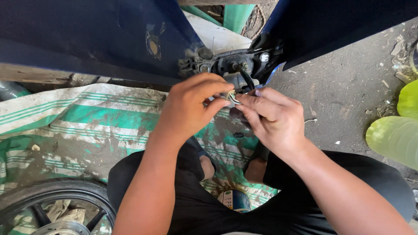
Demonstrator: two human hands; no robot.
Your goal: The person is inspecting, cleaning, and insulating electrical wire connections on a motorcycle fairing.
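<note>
A small pale wire connector (230, 96) sits between the fingertips of both hands. My left hand (188, 109) pinches it from the left, thumb and forefinger closed on it. My right hand (271, 117) grips it from the right. A black cable (247, 80) runs from the connector up into a dark lamp socket assembly (228, 65) mounted between two dark blue body panels (87, 39). Most of the connector is hidden by my fingers.
A dirty green-and-white striped tarp (87, 126) covers the ground on the left. A black spoked wheel (52, 204) lies at the bottom left. Bare grey ground (344, 91) and a large green leaf (394, 137) are on the right. My knees in black trousers fill the bottom.
</note>
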